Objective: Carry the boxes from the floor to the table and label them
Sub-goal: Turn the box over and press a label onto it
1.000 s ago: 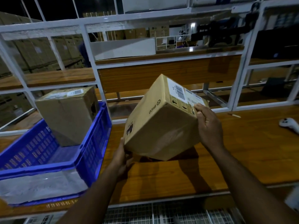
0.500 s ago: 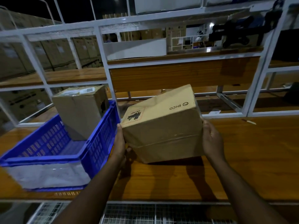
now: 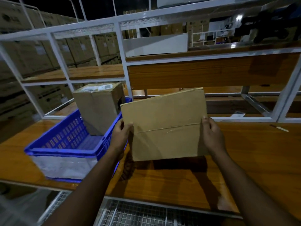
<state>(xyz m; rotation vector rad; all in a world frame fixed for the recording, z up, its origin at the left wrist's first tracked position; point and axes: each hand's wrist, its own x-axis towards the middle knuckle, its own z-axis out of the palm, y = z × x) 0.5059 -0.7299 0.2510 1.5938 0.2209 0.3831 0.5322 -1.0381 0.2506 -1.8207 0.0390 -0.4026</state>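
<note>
Cardboard box has rotated, taped face now toward camera.

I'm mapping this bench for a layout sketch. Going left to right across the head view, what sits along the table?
Blue crate → left hand → held cardboard box → right hand → small stick on the table.

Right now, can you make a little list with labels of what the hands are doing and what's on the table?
held thing: cardboard box, plain taped side facing the camera
left hand: grips the box's left edge
right hand: grips the box's right edge
box position: held above the wooden table, tilted, not set down
other box: stands in the blue crate, white label on top
crate position: on the table, left of the held box
behind: white metal shelf frame
</note>
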